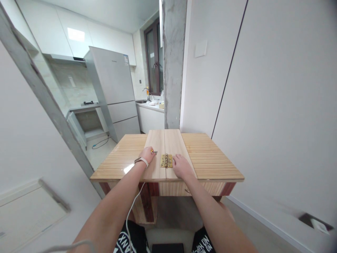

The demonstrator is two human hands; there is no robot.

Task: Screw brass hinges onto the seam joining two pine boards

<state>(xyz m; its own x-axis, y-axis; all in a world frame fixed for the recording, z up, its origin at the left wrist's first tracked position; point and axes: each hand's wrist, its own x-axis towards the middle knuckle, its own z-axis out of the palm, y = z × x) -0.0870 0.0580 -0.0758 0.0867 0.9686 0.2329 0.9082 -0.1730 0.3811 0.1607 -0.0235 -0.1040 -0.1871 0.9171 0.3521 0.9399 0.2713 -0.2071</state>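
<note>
- Evidently, the step in hand is fitting or positioning: a brass-coloured hinge [166, 160] is lying open across the seam [164, 142] between the left board [154, 140] and the right board [173, 140], which are sitting side by side on the striped table [216, 154], the hinge being nearer the table's front edge than its back.
- The left hand [147, 155] is resting on the left board, its fingers drawn together beside some small metal pieces [156, 152] and a yellow bit [152, 151]; whether it is gripping these or only touching them, I cannot tell.
- The right hand [181, 166] is lying palm down on the right board, fingers loosely bent and partly spread, grasping nothing visible; its fingertips are reaching the hinge's right edge, though touching or just beside is too fine to judge.
- The hinge's barrel, its long axis, is running front to back along the seam, with one leaf pointing left and the other right; both are apparently lying flat, the barrel facing up.
- Dark dots are showing on the leaves, but I cannot tell holes from screw heads.
- The next move is probably calling for a steady right hand, the barrel staying true to the seam, and a careful pick of one small piece.
</note>
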